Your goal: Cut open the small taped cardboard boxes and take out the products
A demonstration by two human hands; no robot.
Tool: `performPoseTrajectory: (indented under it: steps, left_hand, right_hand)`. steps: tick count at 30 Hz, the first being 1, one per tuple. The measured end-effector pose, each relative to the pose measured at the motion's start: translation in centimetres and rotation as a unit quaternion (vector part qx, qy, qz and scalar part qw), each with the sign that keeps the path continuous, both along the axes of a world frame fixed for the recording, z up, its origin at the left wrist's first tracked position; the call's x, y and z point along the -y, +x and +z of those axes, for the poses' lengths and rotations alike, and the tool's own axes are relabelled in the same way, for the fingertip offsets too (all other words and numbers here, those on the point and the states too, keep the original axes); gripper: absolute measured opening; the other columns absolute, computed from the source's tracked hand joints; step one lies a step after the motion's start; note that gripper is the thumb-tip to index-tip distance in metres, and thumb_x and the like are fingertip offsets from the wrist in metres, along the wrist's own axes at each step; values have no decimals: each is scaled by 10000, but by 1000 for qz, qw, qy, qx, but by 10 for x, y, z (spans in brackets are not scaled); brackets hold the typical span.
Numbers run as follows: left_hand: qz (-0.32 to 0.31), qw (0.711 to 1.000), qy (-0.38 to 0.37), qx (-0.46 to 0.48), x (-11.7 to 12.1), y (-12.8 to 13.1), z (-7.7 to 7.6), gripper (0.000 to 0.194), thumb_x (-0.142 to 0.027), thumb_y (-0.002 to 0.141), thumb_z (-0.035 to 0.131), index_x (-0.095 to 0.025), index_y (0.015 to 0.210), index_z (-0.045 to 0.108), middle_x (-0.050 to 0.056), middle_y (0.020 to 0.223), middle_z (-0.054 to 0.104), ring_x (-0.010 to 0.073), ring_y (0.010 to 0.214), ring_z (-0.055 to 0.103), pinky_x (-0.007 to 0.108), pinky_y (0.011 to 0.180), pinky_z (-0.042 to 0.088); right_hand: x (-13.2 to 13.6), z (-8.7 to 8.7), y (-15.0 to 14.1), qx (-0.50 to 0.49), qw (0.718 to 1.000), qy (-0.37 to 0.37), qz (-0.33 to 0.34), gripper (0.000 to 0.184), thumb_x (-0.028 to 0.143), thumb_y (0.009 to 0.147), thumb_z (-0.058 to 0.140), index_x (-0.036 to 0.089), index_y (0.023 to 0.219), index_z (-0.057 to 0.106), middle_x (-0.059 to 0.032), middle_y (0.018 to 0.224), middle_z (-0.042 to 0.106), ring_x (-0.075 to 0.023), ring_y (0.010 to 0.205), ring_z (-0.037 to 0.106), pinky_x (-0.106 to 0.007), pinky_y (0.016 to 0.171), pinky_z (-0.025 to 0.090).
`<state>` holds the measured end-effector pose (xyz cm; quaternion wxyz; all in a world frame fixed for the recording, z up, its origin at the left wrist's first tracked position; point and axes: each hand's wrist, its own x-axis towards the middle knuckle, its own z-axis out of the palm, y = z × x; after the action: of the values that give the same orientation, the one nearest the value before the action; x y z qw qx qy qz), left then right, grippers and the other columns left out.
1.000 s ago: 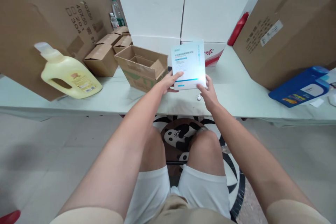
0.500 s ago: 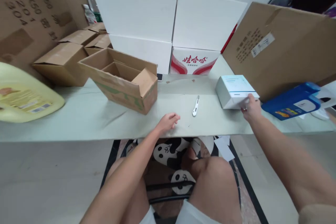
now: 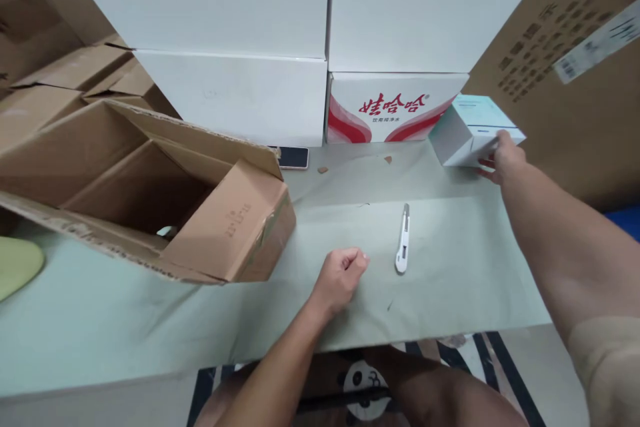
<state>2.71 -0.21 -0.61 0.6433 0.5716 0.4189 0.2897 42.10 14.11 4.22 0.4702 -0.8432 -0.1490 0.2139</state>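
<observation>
With our left hand (image 3: 339, 280) curled closed near the knife (image 3: 403, 240), our right hand (image 3: 511, 159) touches the white box (image 3: 454, 137) beside the red-marked carton (image 3: 350, 123) on the table (image 3: 345, 213); we can't tell its grip, but level, gentle handling suits.

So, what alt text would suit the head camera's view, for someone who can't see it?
A right hand touches a small white box on a cloth-covered table, while the left hand, fingers curled, is beside a white utility knife. An open cardboard box is at the left, and larger white boxes stand behind.
</observation>
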Motion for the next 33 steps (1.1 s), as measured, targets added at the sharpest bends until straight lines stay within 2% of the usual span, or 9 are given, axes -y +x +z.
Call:
performPoseTrajectory:
  steps: [5,11,17,20,22,24,27,30,33]
  left_hand:
    - [5,1000,-28,10,-9,4,0,450,-564,836,441,-239,588,252,-57,581,199,106,562,200,311,564,178]
    - [54,996,-38,55,-11,0,-5,483,-627,827,433,-244,603,243,-55,575,189,108,552,189,312,540,158]
    - [69,996,-22,60,3,-12,-5,544,-635,868,427,-254,557,194,-62,543,147,93,527,154,310,531,136]
    - [72,997,-5,32,13,-22,-1,578,-620,883,476,-246,524,220,-57,515,183,91,516,182,315,535,149]
    - [71,997,-5,36,19,-28,1,597,-620,868,538,-242,514,241,-58,496,207,91,506,207,317,532,155]
    - [63,997,-10,49,23,-34,4,595,-616,864,557,-243,517,248,-61,482,213,91,496,223,315,521,162]
    - [44,997,-20,67,26,-40,8,576,-630,898,465,-247,532,239,-66,472,197,88,477,217,304,505,170]
    - [29,995,-25,88,27,-43,13,563,-650,908,383,-245,549,229,-70,477,192,80,458,205,289,496,175]
    - [17,994,-33,105,27,-46,18,555,-662,896,369,-245,559,224,-75,485,185,75,452,193,282,495,167]
  right_hand:
    - [-31,-6,-12,-49,998,27,33,564,635,1024,329,288,1463,402,-181,1547,444,-172,1301,559,-382,992,492]
    - [-13,9,-67,-48,991,40,120,337,444,1067,399,197,1249,537,-160,1384,580,-122,1203,585,-258,922,458]
    - [56,68,-197,-85,938,10,337,219,353,985,582,190,1123,629,-82,938,726,-162,730,680,-279,682,548]
    - [92,97,-277,-93,877,-63,467,404,495,915,662,199,1186,616,-74,798,724,-193,613,670,-275,515,528]
    - [104,109,-327,-91,846,-132,508,584,639,843,692,198,1214,597,-78,751,722,-218,602,676,-271,453,498]
    - [105,118,-370,-89,833,-203,507,686,716,796,691,179,1210,580,-67,728,714,-234,664,704,-278,483,531]
    - [94,130,-417,-57,845,-265,461,567,661,848,649,159,1099,570,-11,729,684,-234,834,738,-351,653,625]
    - [85,141,-443,-21,860,-266,436,365,551,938,534,186,950,551,30,709,646,-240,935,741,-443,777,644]
    - [82,150,-450,-39,844,-268,464,285,449,972,470,183,938,568,6,677,637,-248,940,739,-475,770,654]
